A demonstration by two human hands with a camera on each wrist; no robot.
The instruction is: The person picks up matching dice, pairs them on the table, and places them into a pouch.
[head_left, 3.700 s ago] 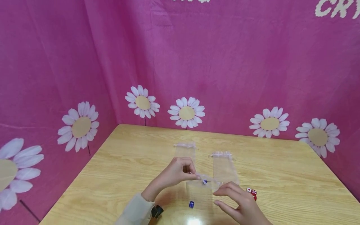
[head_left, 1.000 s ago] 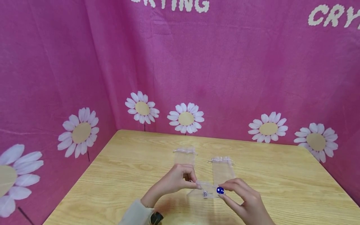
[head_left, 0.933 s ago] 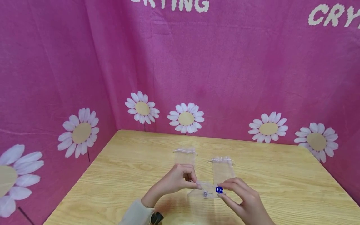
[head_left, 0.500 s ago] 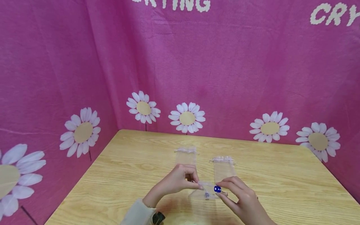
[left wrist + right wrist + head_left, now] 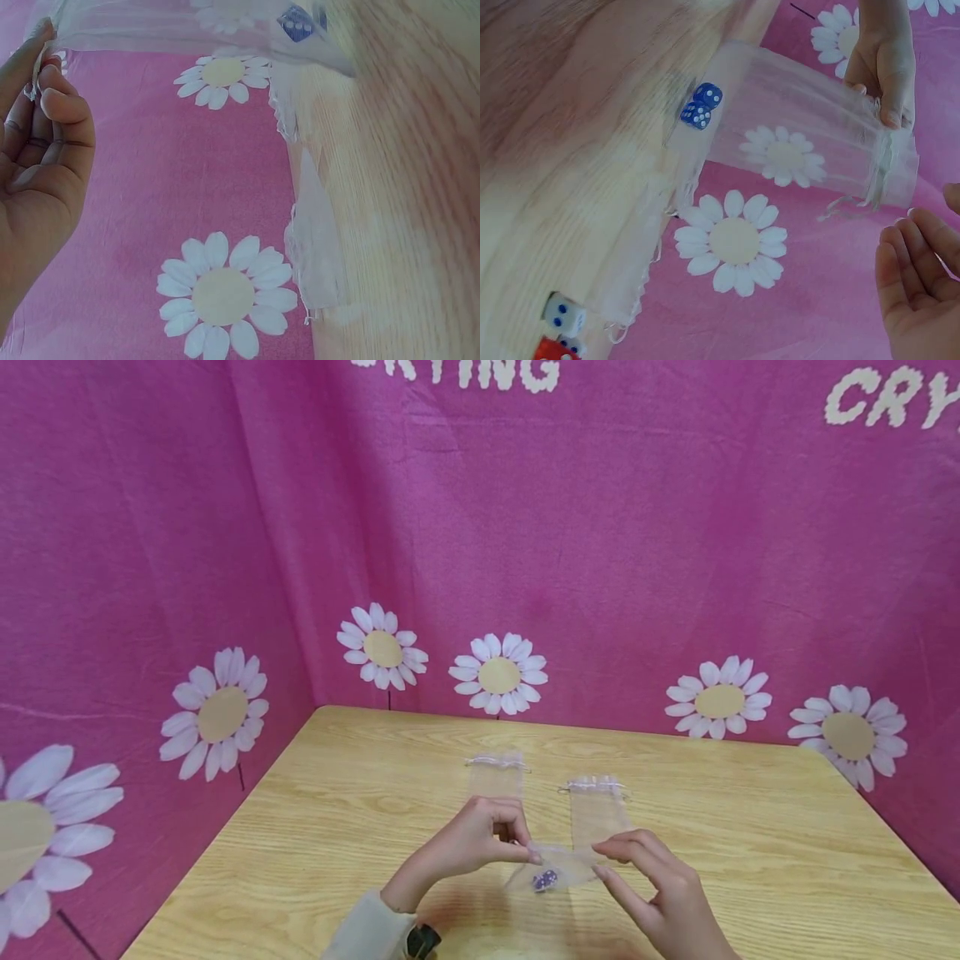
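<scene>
My left hand (image 5: 483, 833) pinches a sheer white organza drawstring bag (image 5: 802, 97) by its mouth, thumb against fingertips. The bag stretches sideways above the table, and its drawstring shows near the mouth in the right wrist view. At its bottom end lie two blue dice (image 5: 702, 106) with white pips, side by side and visible through the mesh. My right hand (image 5: 656, 885) is beside the bag's mouth with nothing in it, thumb and fingers parted. In the right wrist view its fingers (image 5: 930, 247) are slightly bent and apart from the fabric.
Two more organza bags lie flat on the wooden table (image 5: 360, 793) farther back, one to the left (image 5: 495, 781) and one to the right (image 5: 597, 810). White dice (image 5: 564, 313) and a red die (image 5: 555, 349) sit by the right one. A pink flowered cloth (image 5: 600, 543) hangs behind.
The right hand picked up a blue die from the table, brought it to the bag's mouth and let it go. That die now rests in the bag beside another. The left hand keeps its pinch.
</scene>
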